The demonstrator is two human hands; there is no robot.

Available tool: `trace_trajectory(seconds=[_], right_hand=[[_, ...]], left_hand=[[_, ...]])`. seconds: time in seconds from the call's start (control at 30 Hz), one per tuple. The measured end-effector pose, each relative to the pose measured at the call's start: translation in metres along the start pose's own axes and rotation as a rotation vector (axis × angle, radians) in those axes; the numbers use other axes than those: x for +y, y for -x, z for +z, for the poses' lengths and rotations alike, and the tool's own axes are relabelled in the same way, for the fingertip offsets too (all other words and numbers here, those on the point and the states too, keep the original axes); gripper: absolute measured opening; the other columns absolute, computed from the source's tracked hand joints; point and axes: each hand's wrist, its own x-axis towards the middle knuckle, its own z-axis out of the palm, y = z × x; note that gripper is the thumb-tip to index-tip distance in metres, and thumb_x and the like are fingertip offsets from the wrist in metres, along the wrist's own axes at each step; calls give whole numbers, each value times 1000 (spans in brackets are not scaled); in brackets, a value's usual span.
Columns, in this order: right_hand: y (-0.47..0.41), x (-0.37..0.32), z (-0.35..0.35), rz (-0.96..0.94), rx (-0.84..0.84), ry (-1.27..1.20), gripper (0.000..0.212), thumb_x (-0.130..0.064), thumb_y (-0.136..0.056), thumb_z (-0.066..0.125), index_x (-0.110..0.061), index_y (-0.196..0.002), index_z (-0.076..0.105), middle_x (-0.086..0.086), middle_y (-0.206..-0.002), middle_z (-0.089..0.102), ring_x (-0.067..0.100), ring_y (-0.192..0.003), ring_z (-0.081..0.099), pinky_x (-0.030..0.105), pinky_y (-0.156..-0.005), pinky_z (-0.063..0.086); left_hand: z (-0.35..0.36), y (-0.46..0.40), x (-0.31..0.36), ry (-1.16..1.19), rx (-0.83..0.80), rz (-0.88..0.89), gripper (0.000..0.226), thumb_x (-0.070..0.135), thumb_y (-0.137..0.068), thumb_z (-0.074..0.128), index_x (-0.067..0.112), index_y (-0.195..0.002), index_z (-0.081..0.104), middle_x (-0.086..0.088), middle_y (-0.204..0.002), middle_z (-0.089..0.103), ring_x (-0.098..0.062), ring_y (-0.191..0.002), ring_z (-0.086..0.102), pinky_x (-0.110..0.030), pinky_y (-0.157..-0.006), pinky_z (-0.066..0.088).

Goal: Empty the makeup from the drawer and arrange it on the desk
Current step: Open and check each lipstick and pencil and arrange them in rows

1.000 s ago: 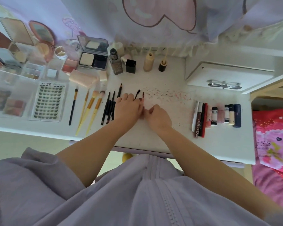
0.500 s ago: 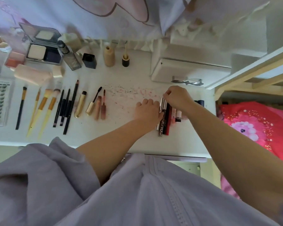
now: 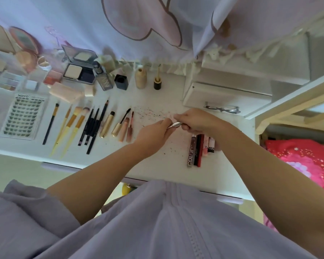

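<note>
Both hands [image 3: 176,126] curled, fingertips together

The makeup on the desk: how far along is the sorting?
Mostly done, it seems. Brushes, pencils and gold tubes lie in a neat row on the desk, with compacts and bottles behind. In hand: the left hand and right hand hold a silver tube between them. Left: placing it, perhaps by the lipstick group. The drawer's contents aren't visible.

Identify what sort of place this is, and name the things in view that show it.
Probably a bedroom dressing corner: a white desk spread with makeup brushes and an open powder compact, a printed curtain behind it, and pink floral bedding alongside.
</note>
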Motion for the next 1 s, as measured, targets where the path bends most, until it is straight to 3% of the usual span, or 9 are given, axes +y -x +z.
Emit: trace_trajectory(seconds=[0.17, 0.27, 0.37, 0.5, 0.57, 0.67, 0.77, 0.9, 1.0], right_hand=[[24, -14, 18, -242, 35, -17, 18, -31, -95, 52, -20, -83, 59, -12, -58, 53, 2, -48, 43, 15, -45, 37], [36, -25, 26, -197, 53, 10, 28, -43, -95, 48, -19, -90, 62, -11, -63, 59, 3, -54, 49, 17, -45, 39], [45, -37, 31, -99, 32, 15, 46, -51, -96, 41, -13, -85, 65, -9, -52, 51, 7, -45, 41, 19, -45, 32], [58, -46, 42, -182, 33, -14, 21, -37, -95, 53, -18, -92, 61, -5, -68, 53, 8, -57, 43, 20, -50, 35], [62, -51, 49, -163, 52, -44, 26, -44, -94, 51, -20, -93, 62, -5, -74, 56, 8, -60, 46, 19, -50, 36], [66, -57, 60, -145, 51, -85, 40, -47, -96, 44, -13, -91, 64, -3, -64, 51, 8, -51, 39, 17, -43, 30], [71, -59, 65, -167, 49, -112, 22, -37, -95, 52, -17, -95, 62, -3, -72, 53, 7, -55, 44, 16, -46, 33], [74, -60, 70, -136, 41, -149, 39, -46, -96, 45, -12, -89, 61, -5, -58, 46, 6, -44, 36, 16, -40, 28], [77, -58, 72, -183, 50, -124, 25, -36, -97, 49, -15, -88, 60, -3, -64, 49, 6, -50, 40, 16, -44, 31]], left_hand=[[-32, 15, -22, 13, -51, 30, 23, 43, -98, 32, 24, -93, 45, 11, -62, 45, -5, -54, 42, -26, -48, 25], [-49, 23, -30, 35, -43, 96, 21, 40, -97, 38, 24, -93, 51, 12, -62, 47, -2, -56, 43, -25, -49, 29], [-64, 31, -36, 22, -7, 162, 19, 39, -96, 43, 26, -94, 56, 14, -64, 48, 1, -57, 44, -21, -49, 28], [-78, 42, -44, 41, -8, 169, 22, 42, -95, 44, 26, -100, 59, 12, -65, 53, -1, -56, 49, -24, -51, 39], [-84, 45, -48, 35, -2, 164, 23, 44, -94, 45, 27, -101, 59, 12, -66, 53, -2, -57, 49, -27, -55, 42], [-91, 51, -53, 19, 20, 195, 20, 43, -94, 47, 29, -100, 60, 14, -65, 51, -1, -58, 47, -27, -55, 40], [-93, 56, -57, 4, 27, 211, 20, 43, -94, 47, 30, -99, 60, 15, -63, 51, 0, -56, 47, -23, -51, 35], [-95, 60, -59, -6, 37, 234, 22, 44, -94, 46, 28, -99, 60, 13, -65, 54, -2, -57, 48, -25, -53, 38], [-96, 61, -59, -9, 37, 253, 21, 45, -93, 45, 30, -99, 60, 12, -67, 56, -4, -59, 49, -29, -55, 42]])
